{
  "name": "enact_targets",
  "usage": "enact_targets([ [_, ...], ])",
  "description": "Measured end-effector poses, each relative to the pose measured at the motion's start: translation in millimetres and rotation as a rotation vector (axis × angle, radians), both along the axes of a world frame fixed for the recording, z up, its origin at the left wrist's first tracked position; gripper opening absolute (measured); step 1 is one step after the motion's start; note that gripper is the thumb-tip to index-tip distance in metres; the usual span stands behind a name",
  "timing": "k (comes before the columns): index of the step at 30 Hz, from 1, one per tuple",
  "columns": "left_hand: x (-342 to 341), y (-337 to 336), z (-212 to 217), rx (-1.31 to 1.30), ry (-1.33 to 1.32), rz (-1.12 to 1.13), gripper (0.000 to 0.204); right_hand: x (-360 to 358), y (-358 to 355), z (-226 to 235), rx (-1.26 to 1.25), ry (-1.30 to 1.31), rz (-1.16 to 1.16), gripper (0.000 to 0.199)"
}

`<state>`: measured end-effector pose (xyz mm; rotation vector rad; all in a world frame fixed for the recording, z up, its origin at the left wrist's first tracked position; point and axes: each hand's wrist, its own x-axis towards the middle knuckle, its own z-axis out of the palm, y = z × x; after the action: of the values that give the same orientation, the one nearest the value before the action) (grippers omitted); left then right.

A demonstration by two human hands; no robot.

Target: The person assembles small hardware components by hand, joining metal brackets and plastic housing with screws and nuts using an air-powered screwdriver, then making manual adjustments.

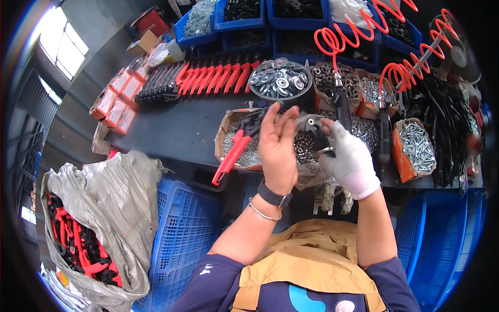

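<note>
My left hand [279, 151], bare and with a dark band at the wrist, is raised over the parts boxes. Its fingers stretch upward, with nothing visibly gripped. Beside it, a black tool with a red handle [232, 156] rests slanted over a carton of small silvery parts [221, 145]. My right hand [352, 158], in a white glove, is closed on a black metal part [313, 126] with a round hole near its top. That part hangs above a plastic-lined box of small nuts or bushings [304, 149]. Just beyond my left fingertips stands a bowl of washers [280, 96].
Red-handled tools [221, 78] stand in a row at the back. Red coiled hoses [332, 44] hang down to air drivers [383, 138]. A carton of bolts [414, 145] sits at right. A sack of red and black pieces [112, 203] and a blue crate [182, 234] stand at lower left.
</note>
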<state>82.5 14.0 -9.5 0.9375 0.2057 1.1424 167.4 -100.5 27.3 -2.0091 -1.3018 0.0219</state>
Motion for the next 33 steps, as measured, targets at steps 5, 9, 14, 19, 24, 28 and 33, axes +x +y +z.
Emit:
enact_targets([
  [5,12.6,8.1,-17.1,0.421,0.352,-0.156,0.05,-11.3,-5.6,-6.5,0.004,-0.089,0.001,0.064],
  [9,9.9,0.3,-3.4,0.077,0.26,-0.169,0.048,-12.4,-10.7,-9.0,-0.045,-0.115,-0.023,0.069],
  [14,-0.9,10.3,7.3,-0.268,0.319,-0.579,0.034,-8.4,-14.6,-14.4,0.036,-0.17,0.0,0.071],
  [19,1.7,9.2,-3.6,-0.239,0.397,-0.559,0.029,-7.0,-10.1,-10.2,-0.017,-0.332,-0.01,0.067],
  [24,-5.5,-0.4,5.2,-0.326,0.305,-0.59,0.04,2.2,-7.9,-8.8,-0.04,-0.326,0.042,0.065],
  [28,-7.0,1.9,19.3,-0.122,0.375,-0.587,0.042,16.5,-9.5,-11.0,0.07,-0.373,-0.015,0.06],
  [33,7.2,18.6,-4.3,0.699,0.77,-0.359,0.031,29.2,-24.3,4.3,0.42,0.489,0.091,0.046],
])
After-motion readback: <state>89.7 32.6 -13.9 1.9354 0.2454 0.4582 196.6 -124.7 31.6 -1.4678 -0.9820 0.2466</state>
